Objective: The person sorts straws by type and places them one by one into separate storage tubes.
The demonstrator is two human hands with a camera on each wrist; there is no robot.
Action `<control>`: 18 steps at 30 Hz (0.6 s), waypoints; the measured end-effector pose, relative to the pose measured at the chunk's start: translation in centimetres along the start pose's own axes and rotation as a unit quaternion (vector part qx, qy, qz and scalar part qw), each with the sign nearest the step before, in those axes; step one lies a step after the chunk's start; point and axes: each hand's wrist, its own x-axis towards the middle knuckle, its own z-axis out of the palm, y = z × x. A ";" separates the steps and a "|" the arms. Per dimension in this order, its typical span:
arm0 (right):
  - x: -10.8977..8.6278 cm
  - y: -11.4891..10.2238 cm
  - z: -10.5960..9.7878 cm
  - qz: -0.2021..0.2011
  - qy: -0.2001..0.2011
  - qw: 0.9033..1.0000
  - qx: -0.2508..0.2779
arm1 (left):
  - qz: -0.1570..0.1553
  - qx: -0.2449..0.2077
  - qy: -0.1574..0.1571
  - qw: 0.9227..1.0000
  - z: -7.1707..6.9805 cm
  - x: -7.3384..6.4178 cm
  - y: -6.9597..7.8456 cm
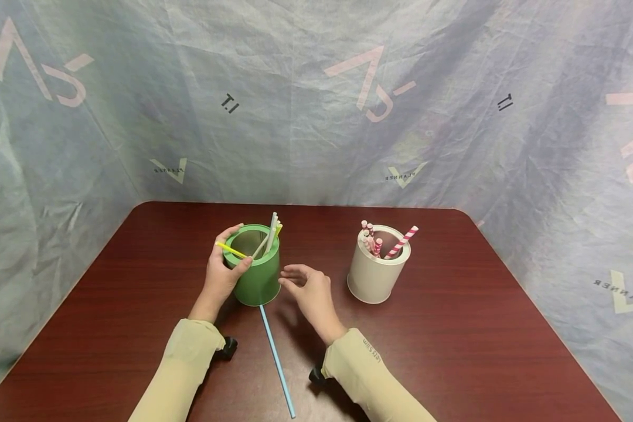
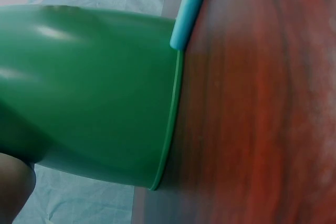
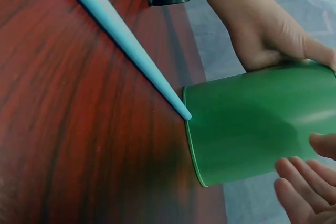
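My left hand (image 1: 220, 278) grips the green can (image 1: 258, 284) near its rim, thumb in front and fingers around the far side. Inside the can lean several straws: a yellow straw (image 1: 231, 250) tips out to the left and pale straws (image 1: 271, 234) stand at the right. A blue straw (image 1: 277, 360) lies on the table, its far end at the can's bottom edge, as the right wrist view confirms at the blue straw's tip (image 3: 181, 109). Just right of the can, my right hand (image 1: 313, 293) is held apart from it, fingers loosely bent around nothing.
To the right stands a white can (image 1: 371, 278) with several red-and-white striped straws (image 1: 402, 241) in it. Everything rests on a dark red wooden table (image 1: 453, 328). Grey printed cloth (image 1: 290, 117) hangs behind and at both sides.
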 end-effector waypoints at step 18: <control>-1.7 0.3 1.0 0.003 -0.138 0.989 -0.061 | 0.007 -0.007 0.001 1.000 -0.4 0.6 -3.4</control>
